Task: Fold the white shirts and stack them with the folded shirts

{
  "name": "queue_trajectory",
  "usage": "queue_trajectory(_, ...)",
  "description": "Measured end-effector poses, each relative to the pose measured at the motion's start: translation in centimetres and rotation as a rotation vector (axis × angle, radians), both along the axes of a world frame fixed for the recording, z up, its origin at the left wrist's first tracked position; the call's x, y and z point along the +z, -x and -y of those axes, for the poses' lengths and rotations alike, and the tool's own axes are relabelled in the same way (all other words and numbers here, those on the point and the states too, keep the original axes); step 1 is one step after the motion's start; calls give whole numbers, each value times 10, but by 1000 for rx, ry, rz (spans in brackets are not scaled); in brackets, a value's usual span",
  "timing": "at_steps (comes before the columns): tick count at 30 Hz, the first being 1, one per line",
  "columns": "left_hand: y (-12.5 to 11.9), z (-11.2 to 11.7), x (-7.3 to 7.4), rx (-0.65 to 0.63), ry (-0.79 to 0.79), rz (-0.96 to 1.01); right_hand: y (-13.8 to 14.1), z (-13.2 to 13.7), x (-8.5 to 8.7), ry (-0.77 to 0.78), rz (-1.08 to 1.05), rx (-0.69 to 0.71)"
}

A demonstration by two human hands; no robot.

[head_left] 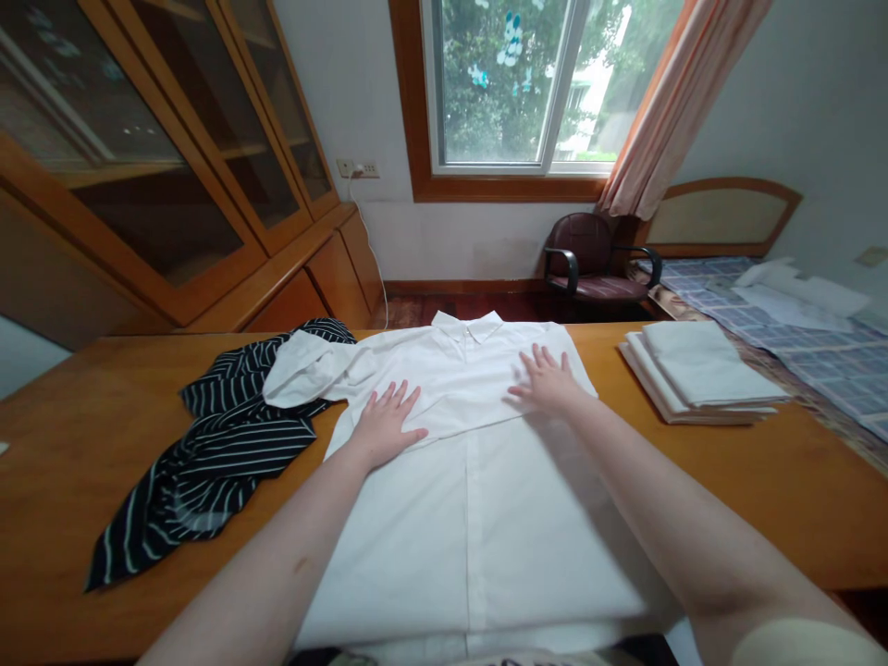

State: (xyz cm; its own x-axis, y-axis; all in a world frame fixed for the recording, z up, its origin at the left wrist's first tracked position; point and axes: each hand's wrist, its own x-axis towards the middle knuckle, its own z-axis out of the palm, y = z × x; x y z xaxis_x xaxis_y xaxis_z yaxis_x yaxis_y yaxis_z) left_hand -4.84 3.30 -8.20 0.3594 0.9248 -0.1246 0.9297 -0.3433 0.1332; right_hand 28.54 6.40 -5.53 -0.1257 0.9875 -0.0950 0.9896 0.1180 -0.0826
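Note:
A white collared shirt [416, 536] lies spread on the wooden table, collar at the far edge and button placket running down the middle. My left hand [387, 425] rests on the shirt's left chest area, fingers spread. On the right chest area lies my right hand [548, 379], its fingers also apart. Neither hand grips anything. The shirt's left-side sleeve stretches outward and overlaps a black garment with white stripes [222, 453], which sits crumpled on the table. Fabric lies across the chest in a loose fold beneath both hands. The lower hem reaches the table's near edge by my body.
Folded white cloths [700, 370] are stacked at the right of the wooden table [777, 490]. Beyond it stand a dark red armchair [589, 259] and a bed [819, 324] with papers or cloth on it. A glass-door cabinet [208, 185] rises at the left.

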Motion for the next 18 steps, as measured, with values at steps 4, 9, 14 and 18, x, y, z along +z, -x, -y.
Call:
queue_trajectory(4,1,-1,-1,-2,9,14,77,21,3,70,-260,286)
queue_trajectory(9,0,-1,3,15,33,25,107,37,-12,117,-250,320)
queue_trajectory(14,0,-5,13,57,135,93,85,50,-20,91,-198,343)
queue_trajectory(18,2,-8,8,116,124,287,80,58,-23,58,-178,349)
